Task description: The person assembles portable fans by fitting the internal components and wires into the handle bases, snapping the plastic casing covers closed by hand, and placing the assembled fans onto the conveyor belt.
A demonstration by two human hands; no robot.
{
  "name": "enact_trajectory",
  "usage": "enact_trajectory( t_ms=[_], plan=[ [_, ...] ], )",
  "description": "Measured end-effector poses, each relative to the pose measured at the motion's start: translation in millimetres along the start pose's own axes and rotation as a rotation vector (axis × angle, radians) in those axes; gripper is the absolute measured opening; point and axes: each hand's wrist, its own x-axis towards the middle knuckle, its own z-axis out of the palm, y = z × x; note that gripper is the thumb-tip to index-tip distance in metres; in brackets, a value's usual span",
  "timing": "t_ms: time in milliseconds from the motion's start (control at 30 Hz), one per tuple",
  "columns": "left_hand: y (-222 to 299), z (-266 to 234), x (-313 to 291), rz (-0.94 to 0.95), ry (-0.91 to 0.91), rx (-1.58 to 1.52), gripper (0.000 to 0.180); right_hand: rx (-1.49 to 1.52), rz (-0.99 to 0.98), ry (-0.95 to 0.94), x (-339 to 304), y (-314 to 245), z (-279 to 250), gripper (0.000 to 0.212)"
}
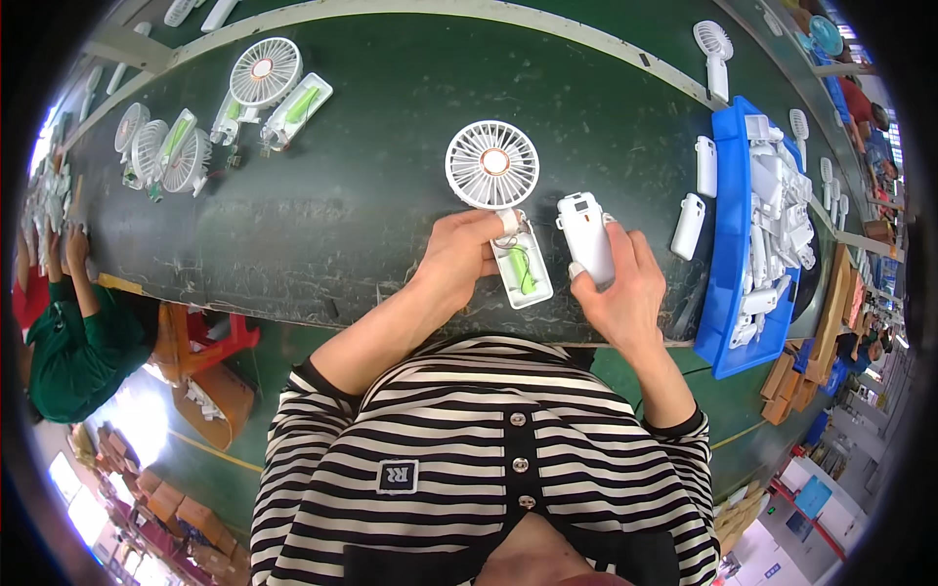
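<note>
My left hand (456, 256) is closed around the neck of a white handheld fan (492, 164). Its round grille points away from me, and its open handle half (524, 262) shows a green battery and thin wires inside. Just right of it, my right hand (625, 291) grips a white handle cover (586, 234) by its sides, outer face up. The cover and the fan handle are apart, with a small gap between them. My fingers partly hide the fan's neck and the cover's right edge.
To the right stands a blue bin (721, 293) full of white plastic covers. Two loose covers, one nearer (689, 227) and one farther (705, 166), lie beside it. Several opened fans (266, 73) rest at the far left. A co-worker in green (88, 337) sits at the left.
</note>
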Motion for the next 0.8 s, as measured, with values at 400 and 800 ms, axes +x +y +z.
enact_trajectory(
  t_ms=[400, 800],
  plan=[
    [8, 7, -8, 0.027, 0.012, -0.135, 0.040, 0.157, -0.151, -0.114, 5, -48, 7, 0.049],
    [7, 5, -7, 0.045, -0.022, -0.170, 0.039, 0.127, -0.131, -0.158, 7, -52, 14, 0.049]
  ],
)
